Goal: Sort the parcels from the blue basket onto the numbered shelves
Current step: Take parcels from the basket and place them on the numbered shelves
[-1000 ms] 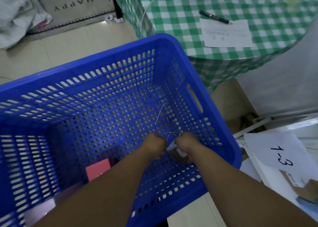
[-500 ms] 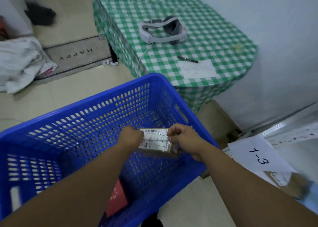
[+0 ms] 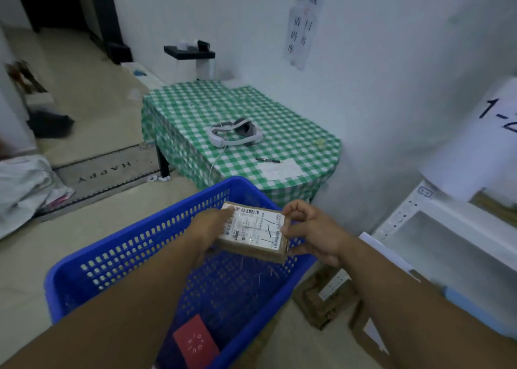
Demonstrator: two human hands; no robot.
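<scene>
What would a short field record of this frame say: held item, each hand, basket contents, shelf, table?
held item: brown parcel with a white printed label, held above the blue basket
left hand: grips the parcel's left end
right hand: pinches the parcel's right edge
basket contents: red packet at the near end
shelf: white shelf on the right; paper sign begins "1-", the rest is cut off
table: green checked table holding a headset, pen and paper sheet
</scene>
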